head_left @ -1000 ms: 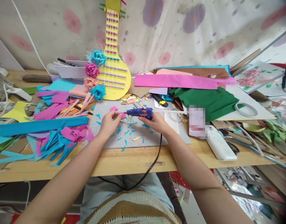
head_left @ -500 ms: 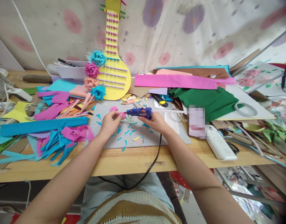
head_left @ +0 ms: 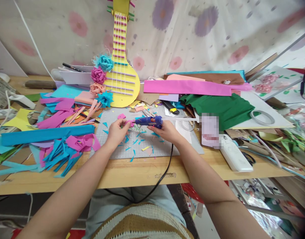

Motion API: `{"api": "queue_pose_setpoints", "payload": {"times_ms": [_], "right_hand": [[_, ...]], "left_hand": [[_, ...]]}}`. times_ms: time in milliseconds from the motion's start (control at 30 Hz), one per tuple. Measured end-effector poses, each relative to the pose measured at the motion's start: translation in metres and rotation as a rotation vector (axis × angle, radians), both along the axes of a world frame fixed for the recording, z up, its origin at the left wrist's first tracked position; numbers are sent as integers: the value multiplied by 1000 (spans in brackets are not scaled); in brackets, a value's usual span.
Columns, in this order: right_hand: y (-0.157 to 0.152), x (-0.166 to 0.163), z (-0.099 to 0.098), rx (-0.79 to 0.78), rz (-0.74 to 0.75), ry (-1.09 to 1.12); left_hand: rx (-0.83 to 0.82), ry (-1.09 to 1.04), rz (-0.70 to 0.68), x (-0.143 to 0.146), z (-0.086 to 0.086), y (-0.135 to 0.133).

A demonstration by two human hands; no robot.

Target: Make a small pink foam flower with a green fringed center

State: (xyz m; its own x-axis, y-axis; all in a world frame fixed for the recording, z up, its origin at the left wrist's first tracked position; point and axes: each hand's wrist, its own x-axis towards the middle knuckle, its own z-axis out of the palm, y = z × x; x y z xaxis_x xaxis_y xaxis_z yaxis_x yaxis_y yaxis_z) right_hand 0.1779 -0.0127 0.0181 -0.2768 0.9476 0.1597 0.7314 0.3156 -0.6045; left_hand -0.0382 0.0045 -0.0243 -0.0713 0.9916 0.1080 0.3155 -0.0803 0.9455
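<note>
My right hand (head_left: 165, 131) grips a blue glue gun (head_left: 149, 121) whose nozzle points left; its black cord (head_left: 167, 166) drops over the table's front edge. My left hand (head_left: 117, 131) pinches a small pink paper piece (head_left: 130, 123) right at the nozzle tip. Both hands hover over a grey cutting mat (head_left: 162, 146) strewn with blue and yellow paper snips. Another pink scrap (head_left: 121, 116) lies on the mat just beyond my left hand.
A yellow paper guitar (head_left: 122, 79) with paper flowers (head_left: 100, 75) leans against the curtain. Blue and pink paper strips (head_left: 53, 139) pile up at left. Pink paper (head_left: 187, 87), green paper (head_left: 222, 108), a tape ring (head_left: 262, 117) and a white box (head_left: 233, 153) lie at right.
Almost nothing: the glue gun and both hands have stayed put at the pink piece, with only a slight shift of the view.
</note>
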Motion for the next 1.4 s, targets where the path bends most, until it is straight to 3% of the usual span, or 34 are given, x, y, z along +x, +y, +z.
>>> {"api": "queue_pose_setpoints", "payload": {"times_ms": [467,700,800,933,1033,1233,1400], "right_hand": [[0,0,0,-9,26,-10],[-1,2,1,-18,35,10],[3,11,0,6,-60,69],[18,32,-9,109,-390,189],[31,46,-20,120,-567,136],[45,44,-34,13,-579,-87],[29,47,-23,53,-630,-232]], "left_hand": [[0,-54,-7,1,2,0],[-172,-361,18,3,11,0],[-189,-468,45,4,15,-1],[-202,-569,67,3,21,-1],[-279,-694,90,-1,28,0],[-488,-1033,5,-12,39,1],[-512,-1211,-25,-13,43,-2]]}}
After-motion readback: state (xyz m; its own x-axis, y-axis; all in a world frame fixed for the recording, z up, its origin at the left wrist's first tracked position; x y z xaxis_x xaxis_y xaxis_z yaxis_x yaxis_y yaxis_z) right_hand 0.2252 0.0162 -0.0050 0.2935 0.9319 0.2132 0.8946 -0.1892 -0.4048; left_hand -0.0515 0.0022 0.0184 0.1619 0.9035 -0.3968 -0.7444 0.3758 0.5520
